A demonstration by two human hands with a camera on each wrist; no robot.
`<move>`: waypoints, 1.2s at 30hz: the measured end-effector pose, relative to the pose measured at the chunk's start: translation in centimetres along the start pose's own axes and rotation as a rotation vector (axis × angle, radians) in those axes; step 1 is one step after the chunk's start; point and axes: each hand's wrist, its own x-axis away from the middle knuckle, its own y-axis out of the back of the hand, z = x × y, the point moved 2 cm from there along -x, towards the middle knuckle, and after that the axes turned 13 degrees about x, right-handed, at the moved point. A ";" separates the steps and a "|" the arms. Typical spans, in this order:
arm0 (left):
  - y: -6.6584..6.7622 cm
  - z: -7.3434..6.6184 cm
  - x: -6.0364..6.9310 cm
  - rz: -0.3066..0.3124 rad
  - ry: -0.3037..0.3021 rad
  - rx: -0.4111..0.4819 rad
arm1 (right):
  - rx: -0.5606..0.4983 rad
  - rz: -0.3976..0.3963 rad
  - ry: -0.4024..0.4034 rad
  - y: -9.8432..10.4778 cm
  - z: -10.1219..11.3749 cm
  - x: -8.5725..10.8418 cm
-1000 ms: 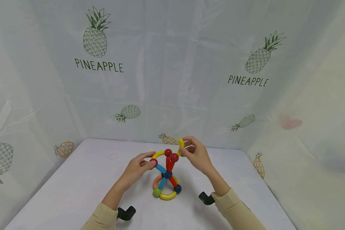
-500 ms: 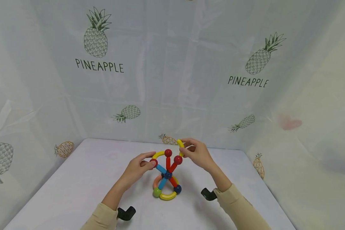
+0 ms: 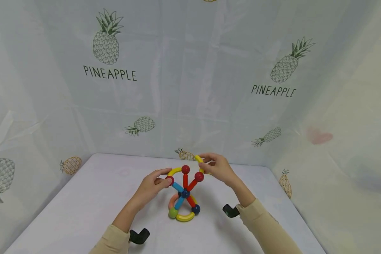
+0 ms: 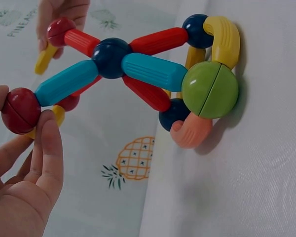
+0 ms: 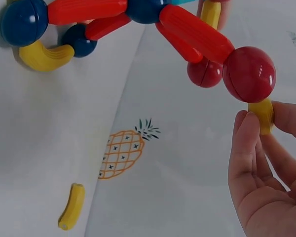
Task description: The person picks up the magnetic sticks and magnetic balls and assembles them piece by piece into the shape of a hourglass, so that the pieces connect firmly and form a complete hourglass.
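Observation:
A magnetic stick-and-ball structure (image 3: 185,193) stands on the table, with a navy ball (image 4: 112,58) at its centre. My left hand (image 3: 150,187) pinches a red ball (image 4: 21,111) at the end of a blue stick (image 4: 67,83). From that ball a yellow curved stick (image 3: 175,170) runs to another red ball (image 3: 185,169) on top. Between thumb and fingers, my right hand (image 3: 219,170) pinches a second yellow curved stick (image 5: 261,116). Its lower end meets a third red ball (image 5: 249,74), on a red stick (image 5: 197,34). The base has a green ball (image 4: 210,90).
One loose yellow curved stick (image 5: 72,206) lies on the white table (image 3: 114,197) near its back edge, mostly hidden behind my right hand in the head view. A pineapple-print sheet (image 3: 190,88) hangs behind. Black angled pieces (image 3: 139,236) stick out by both sleeves.
The right red ball has swung right and slightly down, away from the top ball, with my right hand and its yellow curved stick following. My left hand has stayed in place.

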 end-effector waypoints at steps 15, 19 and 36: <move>0.0 0.0 0.0 -0.002 -0.007 -0.002 | -0.009 0.123 -0.030 -0.2 -1.1 -0.5; 0.0 0.0 0.0 -0.003 -0.005 0.000 | -0.005 0.143 -0.035 -0.3 -1.2 -0.6; -0.2 -0.1 0.0 -0.009 -0.007 -0.006 | 0.038 0.205 -0.028 -0.3 -1.6 -0.9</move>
